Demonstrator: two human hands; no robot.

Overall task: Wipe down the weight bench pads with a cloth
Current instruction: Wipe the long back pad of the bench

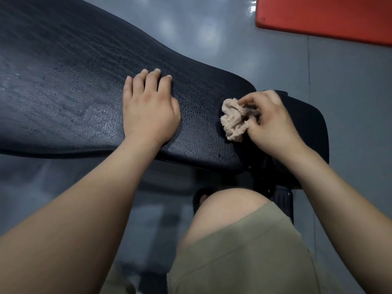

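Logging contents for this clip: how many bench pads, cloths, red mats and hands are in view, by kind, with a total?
Bench pads: 2, the long pad and the short pad
Cloths: 1, the beige cloth
Red mats: 1, the red mat
Hands: 2, the left hand flat on the long pad, the right hand gripping the beige cloth
Total: 6

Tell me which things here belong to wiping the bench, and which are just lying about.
Job: cloth, held by right hand; long bench pad under left hand; small seat pad.
Lying about: red mat, on the grey floor.
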